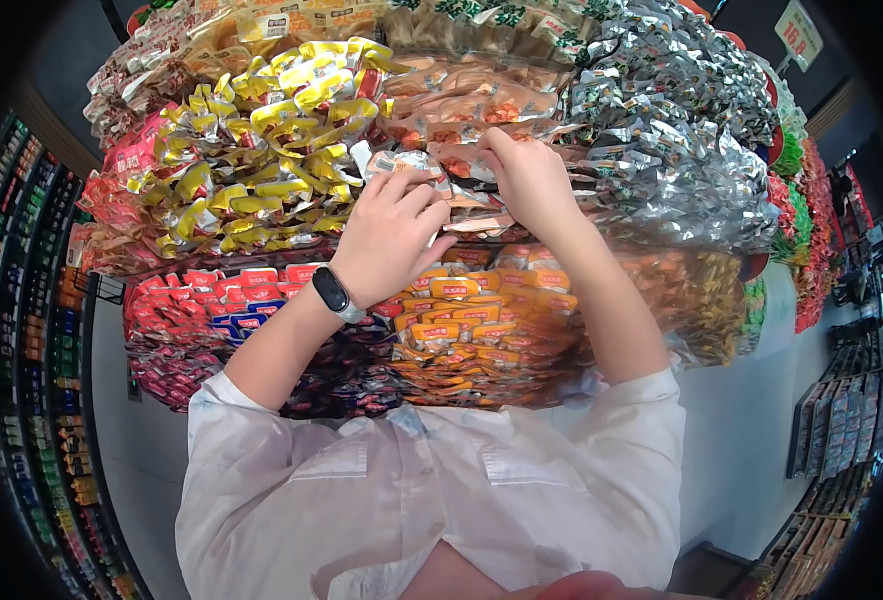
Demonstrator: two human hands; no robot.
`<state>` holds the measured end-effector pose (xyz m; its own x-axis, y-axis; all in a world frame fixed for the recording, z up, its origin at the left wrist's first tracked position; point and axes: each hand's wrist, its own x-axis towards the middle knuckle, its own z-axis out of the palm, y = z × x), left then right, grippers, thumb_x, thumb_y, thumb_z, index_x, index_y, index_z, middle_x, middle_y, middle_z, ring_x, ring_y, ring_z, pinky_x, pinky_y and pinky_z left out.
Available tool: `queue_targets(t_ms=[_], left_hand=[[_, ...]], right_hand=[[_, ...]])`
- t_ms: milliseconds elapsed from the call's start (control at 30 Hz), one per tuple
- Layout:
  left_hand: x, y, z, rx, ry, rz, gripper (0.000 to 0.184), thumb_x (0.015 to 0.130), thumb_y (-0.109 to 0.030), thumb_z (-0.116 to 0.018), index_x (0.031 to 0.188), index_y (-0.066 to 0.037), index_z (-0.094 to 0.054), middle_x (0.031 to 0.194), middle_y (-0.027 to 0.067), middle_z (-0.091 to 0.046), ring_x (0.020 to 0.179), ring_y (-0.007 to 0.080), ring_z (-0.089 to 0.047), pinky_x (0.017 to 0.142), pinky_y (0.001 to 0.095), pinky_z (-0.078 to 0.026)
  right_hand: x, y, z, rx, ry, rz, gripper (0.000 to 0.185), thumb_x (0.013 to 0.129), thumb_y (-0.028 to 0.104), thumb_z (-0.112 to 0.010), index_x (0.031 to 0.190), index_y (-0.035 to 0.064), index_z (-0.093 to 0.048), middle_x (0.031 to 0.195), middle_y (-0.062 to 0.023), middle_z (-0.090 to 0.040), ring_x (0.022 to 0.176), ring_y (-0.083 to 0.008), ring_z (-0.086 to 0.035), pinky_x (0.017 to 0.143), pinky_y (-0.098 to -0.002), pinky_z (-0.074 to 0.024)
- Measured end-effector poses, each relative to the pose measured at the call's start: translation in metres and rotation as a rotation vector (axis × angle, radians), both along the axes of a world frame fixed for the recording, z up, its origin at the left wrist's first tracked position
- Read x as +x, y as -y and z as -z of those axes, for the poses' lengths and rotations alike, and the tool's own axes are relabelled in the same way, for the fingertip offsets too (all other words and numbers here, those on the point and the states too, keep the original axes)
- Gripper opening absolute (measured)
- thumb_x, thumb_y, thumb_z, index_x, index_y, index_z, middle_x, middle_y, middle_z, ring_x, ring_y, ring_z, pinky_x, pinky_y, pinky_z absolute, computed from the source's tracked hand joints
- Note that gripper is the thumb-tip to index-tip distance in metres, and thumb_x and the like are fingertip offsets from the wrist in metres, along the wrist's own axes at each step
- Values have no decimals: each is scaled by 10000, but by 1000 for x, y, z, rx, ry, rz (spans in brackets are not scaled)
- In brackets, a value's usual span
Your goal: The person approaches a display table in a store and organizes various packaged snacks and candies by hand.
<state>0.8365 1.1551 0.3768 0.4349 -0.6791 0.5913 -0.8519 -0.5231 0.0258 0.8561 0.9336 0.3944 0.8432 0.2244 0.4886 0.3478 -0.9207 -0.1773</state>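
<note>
My left hand (393,232), with a dark fitness band (331,290) on its wrist, bends its fingers over a small white-and-orange snack packet (406,163). The thumb points right, near the packets' lower edge. My right hand (529,178) reaches in from the other side, its thumb and fingertips pinched together at the edge of a clear snack packet (459,157); the fingers hide part of it. Both hands are over a row of clear orange-brown packets (481,100), between yellow packets (286,130) and silver packets (661,130).
Red packets (251,290) and orange packets (461,325) fill the nearer section of the display. A price sign (798,35) stands at the upper right. Stocked shelves (36,330) line the left, and racks (836,425) stand at the right beyond grey floor (726,430).
</note>
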Motion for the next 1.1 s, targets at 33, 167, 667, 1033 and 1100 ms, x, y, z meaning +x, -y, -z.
queue_targets(t_ms=[33,167,667,1033,1100], left_hand=[[0,-3,-4,-15,-42,47,196,829,-187,-723,950,-63,-633,1102,79,-647,1174,291,-558,994,447,-426],[10,-15,-27,-72,-254,146,253,891,-253,-704,1011,-39,-645,1162,113,-637,1135,305,-596,966,418,-466],[76,14,-33,141,-387,69,214,884,-186,-677,1041,-40,-691,935,167,-708,902,353,-673,821,451,-527],[87,44,-37,319,21,-66,154,831,-149,-642,740,-37,-696,753,181,-662,743,360,-682,689,457,-552],[93,44,-35,304,33,-68,146,826,-143,-642,739,-38,-694,752,183,-660,742,365,-679,691,461,-549]], right_hand=[[0,-1,-1,-28,-62,1,110,953,189,-602,996,89,-621,720,-155,-668,725,-374,-669,652,-483,-508],[3,0,-4,-119,-131,-32,121,947,194,-604,993,84,-623,734,-147,-673,746,-372,-672,668,-488,-513],[-18,42,-42,-120,-106,-31,178,835,67,-701,1008,24,-708,870,-176,-711,823,-352,-688,747,-436,-538],[-16,73,-35,-63,-160,-88,258,840,-30,-650,1085,23,-712,926,-164,-730,880,-331,-708,799,-380,-550],[-18,75,-41,56,-131,-153,239,849,-47,-638,1074,1,-702,939,-167,-728,888,-318,-712,806,-364,-548]])
